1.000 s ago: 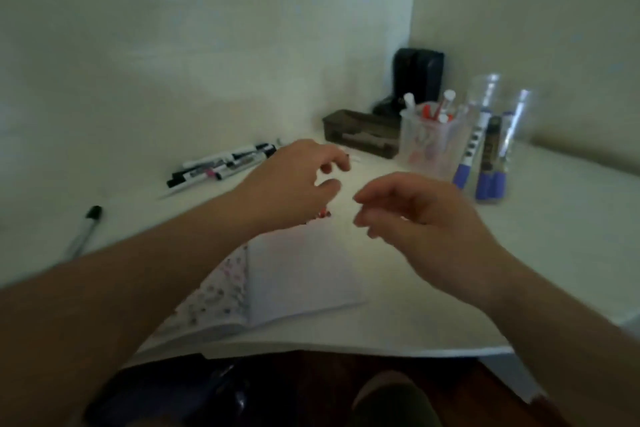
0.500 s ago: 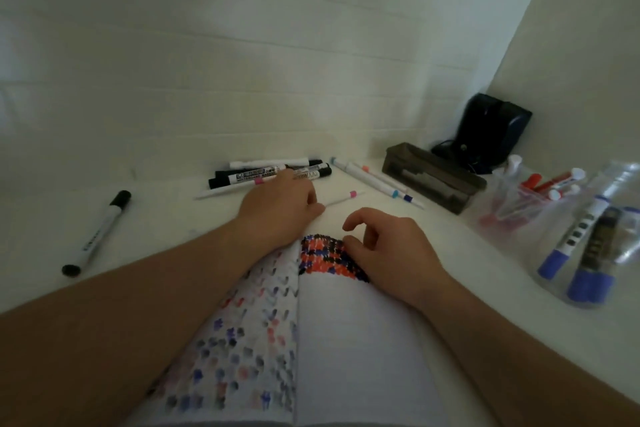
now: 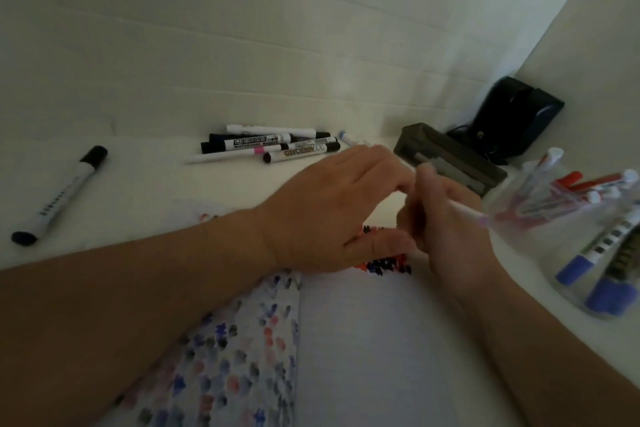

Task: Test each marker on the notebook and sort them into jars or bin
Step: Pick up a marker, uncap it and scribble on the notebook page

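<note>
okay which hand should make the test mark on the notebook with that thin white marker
Right. The right hand already grips the thin white marker just above the notebook; the left hand only pinches its far end.
</note>
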